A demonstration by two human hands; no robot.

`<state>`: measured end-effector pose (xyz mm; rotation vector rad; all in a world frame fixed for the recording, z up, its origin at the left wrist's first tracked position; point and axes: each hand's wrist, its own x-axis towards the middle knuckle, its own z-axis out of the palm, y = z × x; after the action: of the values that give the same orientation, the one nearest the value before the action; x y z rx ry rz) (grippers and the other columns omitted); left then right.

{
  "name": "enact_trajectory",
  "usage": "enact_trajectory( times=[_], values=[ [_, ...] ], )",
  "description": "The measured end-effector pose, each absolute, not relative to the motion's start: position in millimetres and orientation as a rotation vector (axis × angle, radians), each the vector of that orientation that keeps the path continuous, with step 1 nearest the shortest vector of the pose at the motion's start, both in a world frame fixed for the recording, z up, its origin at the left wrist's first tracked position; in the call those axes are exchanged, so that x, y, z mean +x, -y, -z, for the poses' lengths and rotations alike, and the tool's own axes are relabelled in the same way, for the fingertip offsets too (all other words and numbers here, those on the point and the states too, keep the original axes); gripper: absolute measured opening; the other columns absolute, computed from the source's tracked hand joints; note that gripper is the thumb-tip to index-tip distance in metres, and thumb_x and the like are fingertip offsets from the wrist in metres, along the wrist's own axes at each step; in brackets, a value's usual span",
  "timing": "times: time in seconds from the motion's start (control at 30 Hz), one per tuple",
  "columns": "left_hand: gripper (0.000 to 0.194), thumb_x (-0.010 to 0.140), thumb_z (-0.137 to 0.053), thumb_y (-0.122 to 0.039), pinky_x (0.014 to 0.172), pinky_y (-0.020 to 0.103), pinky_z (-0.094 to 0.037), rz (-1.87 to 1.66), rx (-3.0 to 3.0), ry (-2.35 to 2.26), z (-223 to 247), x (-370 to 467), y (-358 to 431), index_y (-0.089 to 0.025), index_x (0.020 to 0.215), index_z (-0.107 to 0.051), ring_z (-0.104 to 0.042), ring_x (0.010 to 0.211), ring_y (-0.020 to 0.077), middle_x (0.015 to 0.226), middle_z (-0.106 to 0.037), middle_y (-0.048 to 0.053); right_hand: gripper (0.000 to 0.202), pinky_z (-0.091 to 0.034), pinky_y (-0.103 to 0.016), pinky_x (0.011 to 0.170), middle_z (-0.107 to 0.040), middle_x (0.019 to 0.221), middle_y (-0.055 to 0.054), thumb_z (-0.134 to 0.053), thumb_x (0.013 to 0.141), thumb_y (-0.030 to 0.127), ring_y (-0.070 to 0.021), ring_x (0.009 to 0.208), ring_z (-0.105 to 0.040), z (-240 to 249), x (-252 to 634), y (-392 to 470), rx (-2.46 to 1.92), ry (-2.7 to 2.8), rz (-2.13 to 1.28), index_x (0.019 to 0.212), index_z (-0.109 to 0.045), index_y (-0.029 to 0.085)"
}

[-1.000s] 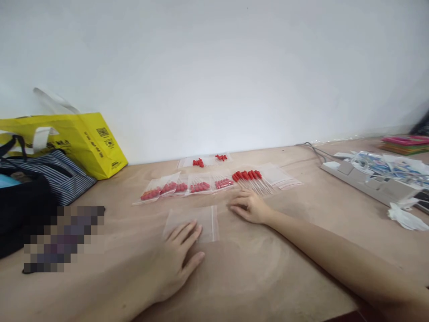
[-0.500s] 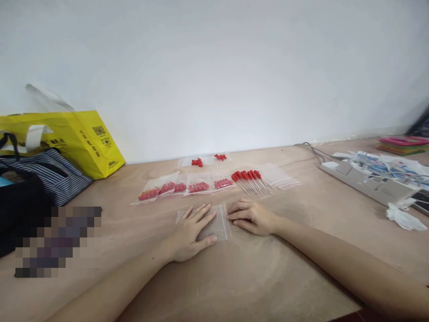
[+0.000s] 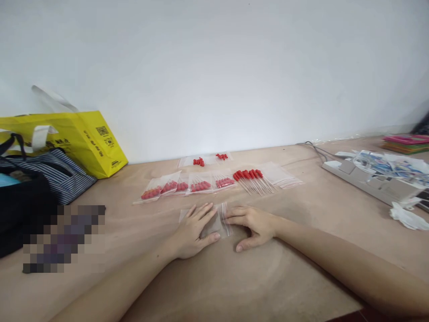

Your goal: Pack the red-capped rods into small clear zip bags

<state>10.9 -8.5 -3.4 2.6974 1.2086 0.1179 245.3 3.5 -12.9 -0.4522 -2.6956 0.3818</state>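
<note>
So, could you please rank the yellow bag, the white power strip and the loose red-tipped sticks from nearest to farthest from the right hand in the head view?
1. Loose red-tipped sticks, just beyond the right hand.
2. White power strip, to the right.
3. Yellow bag, far left by the wall.

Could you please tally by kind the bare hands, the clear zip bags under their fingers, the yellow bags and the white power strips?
Bare hands (left hand, right hand): 2
Clear zip bag under their fingers: 1
Yellow bag: 1
White power strip: 1
Total: 5
</note>
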Motion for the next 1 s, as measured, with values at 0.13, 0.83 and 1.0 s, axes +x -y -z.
enact_trajectory(
  times=[0.13,0.83,1.0],
  values=[
    [0.065,0.085,-0.034,-0.055,0.105,0.044,-0.011,-0.121,2.686,-1.214,2,12,8,-0.018,0.136,-0.019,-0.016,0.130,0.0218,0.141,-0.023,0.008,0.066,-0.021,-0.041,0.100,-0.041,0.130,-0.013,-0.058,0.069,0.048,-0.0229,0.119,-0.038,14,245,-7,-0.420,2.783,-0.315,0.126,-0.042,0.018],
    [0.054,0.085,-0.040,-0.045,0.105,0.044,-0.017,-0.283,2.631,-1.221,3,14,5,-0.020,0.132,-0.030,-0.026,0.127,0.0229,0.137,-0.033,0.006,0.022,-0.039,-0.028,0.069,-0.062,0.078,-0.008,-0.052,0.074,0.033,-0.0179,0.076,-0.054,8,273,-73,-1.665,1.829,-0.038,0.077,-0.063,0.015],
    [0.054,0.085,-0.040,-0.046,0.104,0.046,-0.017,-0.293,2.625,-1.230,4,16,7,-0.020,0.131,-0.030,-0.026,0.126,0.0227,0.136,-0.034,0.006,0.034,-0.035,-0.037,0.076,-0.059,0.094,-0.014,-0.047,0.073,0.043,-0.0267,0.092,-0.051,4,276,-105,-2.136,1.708,0.013,0.082,-0.065,0.015]
  ],
)
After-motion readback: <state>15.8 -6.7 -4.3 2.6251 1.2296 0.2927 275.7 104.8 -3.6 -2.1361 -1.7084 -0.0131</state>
